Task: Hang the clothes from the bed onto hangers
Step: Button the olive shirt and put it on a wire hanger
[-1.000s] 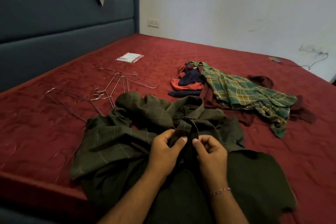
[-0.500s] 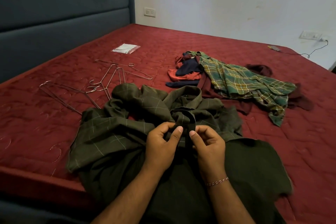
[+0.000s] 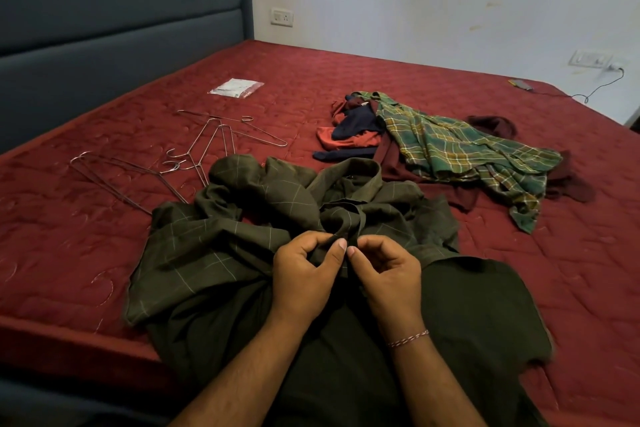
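Olive shirt [image 3: 221,253] crumpled at near edge of bed [image 3: 381,80]; left hand [image 3: 304,274] and right hand [image 3: 388,277] side by side, both pinching its front fabric; hangers [image 3: 207,149] beyond-left; clothes pile [image 3: 433,146] beyond-right.

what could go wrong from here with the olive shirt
1. Both the left hand and right hand pinch the olive shirt at its front; its bunched sleeve may snag when lifted.
2. The wire hangers lie tangled beside it, partly under the cloth, and could drag along.
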